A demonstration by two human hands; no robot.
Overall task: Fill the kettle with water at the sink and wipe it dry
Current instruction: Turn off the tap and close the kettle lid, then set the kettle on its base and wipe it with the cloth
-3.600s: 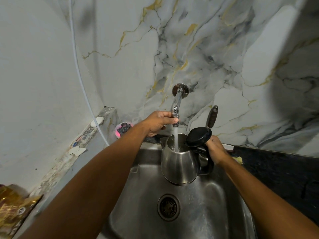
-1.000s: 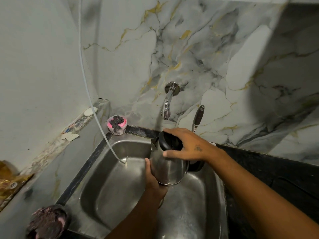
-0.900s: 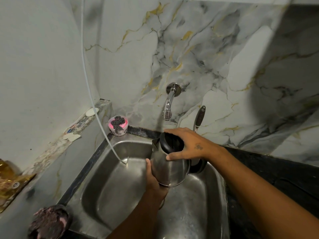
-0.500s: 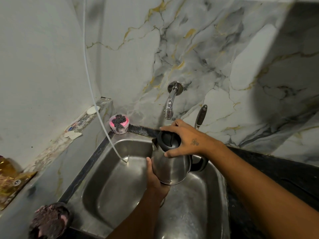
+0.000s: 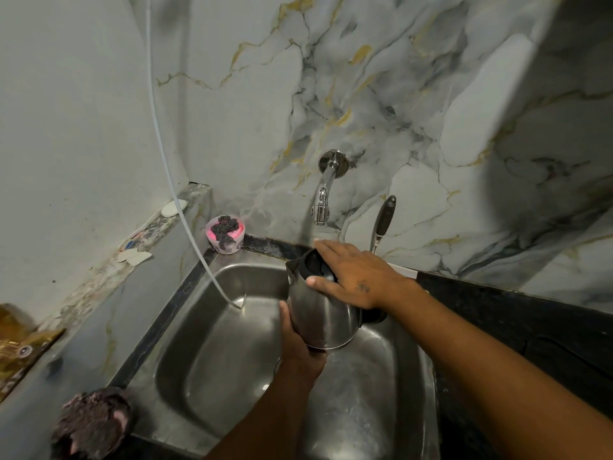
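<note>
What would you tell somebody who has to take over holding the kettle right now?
Left hand: cups the kettle from below and holds it above the sink.
Right hand: lies flat on the black lid, fingers straight.
Done: the tap runs no water and the lid is shut, so filling looks finished, though the water inside is hidden.
Left: wipe the kettle dry. Nothing to wipe with is in view.

One kettle (image 5: 323, 317), one tap (image 5: 323, 190), one sink (image 5: 212, 343), one pink tub (image 5: 225, 239), one white hose (image 5: 159, 127), and two hands: left hand (image 5: 298, 343), right hand (image 5: 351, 277).
</note>
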